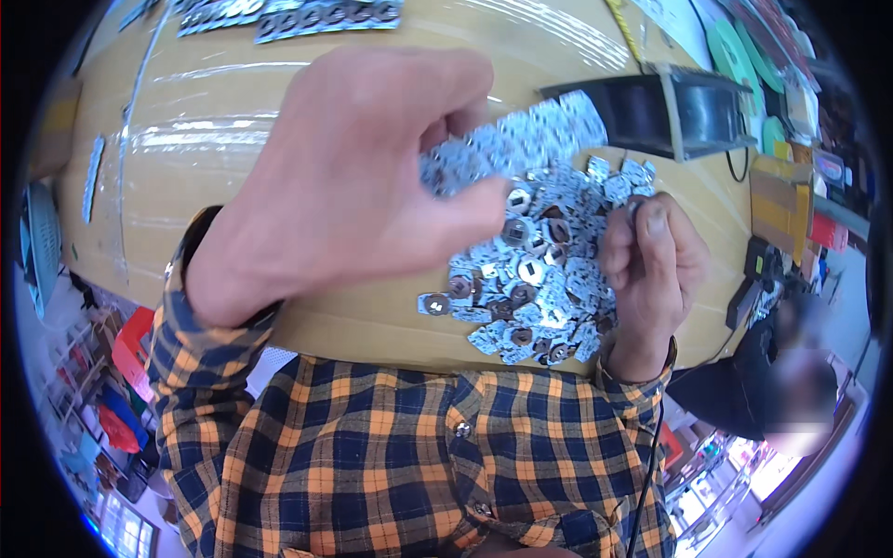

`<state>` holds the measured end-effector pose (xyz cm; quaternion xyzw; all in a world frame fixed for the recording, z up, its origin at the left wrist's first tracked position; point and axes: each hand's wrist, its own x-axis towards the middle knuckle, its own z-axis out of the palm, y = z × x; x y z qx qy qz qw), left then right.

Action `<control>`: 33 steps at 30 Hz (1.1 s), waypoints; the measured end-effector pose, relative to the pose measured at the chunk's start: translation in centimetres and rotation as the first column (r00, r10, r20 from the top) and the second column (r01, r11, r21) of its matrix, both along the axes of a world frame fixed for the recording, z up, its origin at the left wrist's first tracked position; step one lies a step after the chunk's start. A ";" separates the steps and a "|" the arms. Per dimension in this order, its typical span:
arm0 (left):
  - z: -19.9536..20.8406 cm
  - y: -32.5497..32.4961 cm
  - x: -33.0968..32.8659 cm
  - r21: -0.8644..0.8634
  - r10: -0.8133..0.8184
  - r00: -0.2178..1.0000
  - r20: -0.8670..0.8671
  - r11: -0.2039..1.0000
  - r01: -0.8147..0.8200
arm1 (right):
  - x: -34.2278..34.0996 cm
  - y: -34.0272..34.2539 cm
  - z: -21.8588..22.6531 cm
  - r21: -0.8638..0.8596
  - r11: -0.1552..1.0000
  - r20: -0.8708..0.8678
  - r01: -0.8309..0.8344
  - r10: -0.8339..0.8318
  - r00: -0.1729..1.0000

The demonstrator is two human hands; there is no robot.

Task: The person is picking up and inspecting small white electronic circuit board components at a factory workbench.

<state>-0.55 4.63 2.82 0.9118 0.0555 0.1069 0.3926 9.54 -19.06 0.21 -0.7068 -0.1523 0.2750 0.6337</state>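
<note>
My left hand, somewhat blurred, is closed around one end of a strip of small silvery metal pieces. The strip points up and to the right, held above the table. Lower and to the right, my right hand has its thumb and fingers pinched together, and the edge of a small dark piece shows at the fingertips. Between and beneath the hands spreads a loose pile of small metal plates, some bearing dark or silvery round discs. My right hand is over the pile's right side.
Rows of similar strips with dark discs lie at the far left. A single strip rests near the left edge. Behind the pile stands a black reel; a cardboard box is at right. Another person is at the lower right.
</note>
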 end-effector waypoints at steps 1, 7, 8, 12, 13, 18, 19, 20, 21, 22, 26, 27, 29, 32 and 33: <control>0.2 -0.2 0.0 -0.012 -0.074 0.995 0.060 0.997 0.075 | 0.2 -0.1 -0.1 0.031 0.999 -0.061 -0.033 0.035 0.998; 1.3 -1.1 0.2 0.107 -0.290 0.952 0.102 0.954 0.279 | 0.5 -0.4 -0.1 0.120 0.990 -0.158 -0.076 0.094 0.983; 1.3 -1.2 0.2 0.148 -0.297 0.951 0.089 0.948 0.283 | 0.6 -0.5 0.0 0.113 0.991 -0.167 -0.066 0.085 0.982; 1.1 -1.3 0.3 0.204 -0.323 0.939 0.119 0.933 0.295 | 0.7 -0.6 -0.1 0.103 0.992 -0.131 -0.076 0.089 0.987; 1.0 -1.3 0.3 0.217 -0.323 0.938 0.124 0.931 0.292 | 0.6 -0.6 -0.1 0.093 0.992 -0.101 -0.089 0.098 0.990; 0.3 -1.3 0.3 0.226 -0.353 0.917 0.186 0.924 0.310 | 0.7 -0.5 0.6 0.015 0.986 0.007 -0.168 0.168 0.986; 0.0 -1.2 0.4 0.233 -0.369 0.904 0.214 0.918 0.320 | 0.9 -0.6 0.5 -0.014 0.973 0.055 -0.228 0.229 0.972; -0.2 -1.2 0.3 0.240 -0.385 0.891 0.241 0.913 0.330 | 1.1 -0.8 0.4 -0.012 0.973 0.054 -0.230 0.230 0.972; 0.0 -1.2 0.3 0.241 -0.383 0.892 0.238 0.914 0.328 | 1.2 -0.9 0.1 0.000 0.964 0.084 -0.267 0.266 0.960; 0.4 -1.1 0.3 0.213 -0.384 0.908 0.169 0.913 0.347 | 1.2 -1.0 0.0 0.010 0.954 0.116 -0.301 0.298 0.948; 0.4 -1.2 0.6 0.055 -0.293 0.951 0.101 0.956 0.288 | 0.6 -0.8 0.4 0.010 0.972 0.151 -0.236 0.232 0.961; 0.1 -1.3 0.8 0.055 -0.291 0.952 0.096 0.956 0.287 | 0.6 -0.9 0.4 0.023 0.974 0.164 -0.226 0.219 0.962; -0.3 -1.5 1.0 0.139 -0.330 0.934 0.137 0.940 0.311 | 0.4 -0.5 0.6 0.049 0.971 0.167 -0.234 0.223 0.960; 0.1 -2.0 1.0 0.196 -0.318 0.938 0.137 0.937 0.289 | 0.2 0.0 0.8 -0.076 0.956 0.333 -0.284 0.293 0.896; -0.2 -2.2 0.9 0.194 -0.318 0.938 0.135 0.937 0.290 | 0.0 0.1 0.8 -0.076 0.956 0.330 -0.284 0.292 0.897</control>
